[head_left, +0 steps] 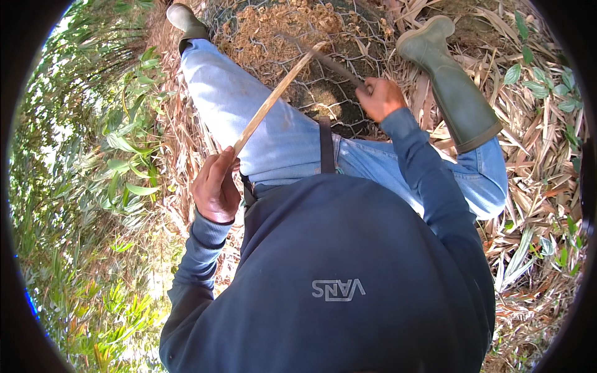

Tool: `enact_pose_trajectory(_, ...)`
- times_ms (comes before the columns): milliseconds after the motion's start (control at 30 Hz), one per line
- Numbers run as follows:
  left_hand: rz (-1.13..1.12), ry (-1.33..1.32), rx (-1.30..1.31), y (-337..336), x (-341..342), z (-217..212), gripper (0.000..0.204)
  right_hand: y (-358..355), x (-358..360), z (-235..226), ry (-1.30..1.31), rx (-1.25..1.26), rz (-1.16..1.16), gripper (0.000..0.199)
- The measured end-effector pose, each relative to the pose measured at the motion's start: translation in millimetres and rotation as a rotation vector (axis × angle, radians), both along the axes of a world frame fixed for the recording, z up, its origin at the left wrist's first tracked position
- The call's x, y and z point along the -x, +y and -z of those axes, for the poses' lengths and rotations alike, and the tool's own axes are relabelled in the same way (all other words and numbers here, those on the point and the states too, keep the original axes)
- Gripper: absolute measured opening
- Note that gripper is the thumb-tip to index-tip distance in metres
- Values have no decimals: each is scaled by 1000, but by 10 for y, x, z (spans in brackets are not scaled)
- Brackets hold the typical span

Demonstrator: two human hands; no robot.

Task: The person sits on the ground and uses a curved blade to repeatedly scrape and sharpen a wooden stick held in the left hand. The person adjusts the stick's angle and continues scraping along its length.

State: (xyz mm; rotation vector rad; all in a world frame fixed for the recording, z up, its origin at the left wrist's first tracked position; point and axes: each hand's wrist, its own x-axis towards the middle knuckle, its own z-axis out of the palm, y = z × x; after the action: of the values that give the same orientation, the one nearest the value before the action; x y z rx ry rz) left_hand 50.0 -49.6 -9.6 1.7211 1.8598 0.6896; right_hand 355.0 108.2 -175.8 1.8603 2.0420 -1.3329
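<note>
Hands on bamboo strip and blade, over wire mesh and dry leaf litter.

Left hand [216, 186] was clamped around the lower end of a pale bamboo strip [277, 94], which ran up and away from it across the jeans-clad thigh [249, 105]. Right hand [380, 98] was closed on the handle of a dark blade [333, 64]; the blade met the strip's far tip. Green rubber boots [451, 81] rested on wire mesh [348, 37] either side.
</note>
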Motion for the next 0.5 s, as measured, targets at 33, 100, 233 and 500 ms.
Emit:
enact_pose_trajectory(33,13,3,-7,15,17,1,36,46,23,38,-18,-33,71,40)
enact_pose_trajectory(100,-28,-41,-18,-7,36,39,35,106,-15,-39,-41,13,40,41)
enact_pose_trajectory(233,-94,-65,0,-38,31,76,34,86,-23,-237,-27,77,-35,40)
enact_pose_trajectory(500,-147,-49,52,-2,-60,-12,29,12,121,-375,10,30,-79,38)
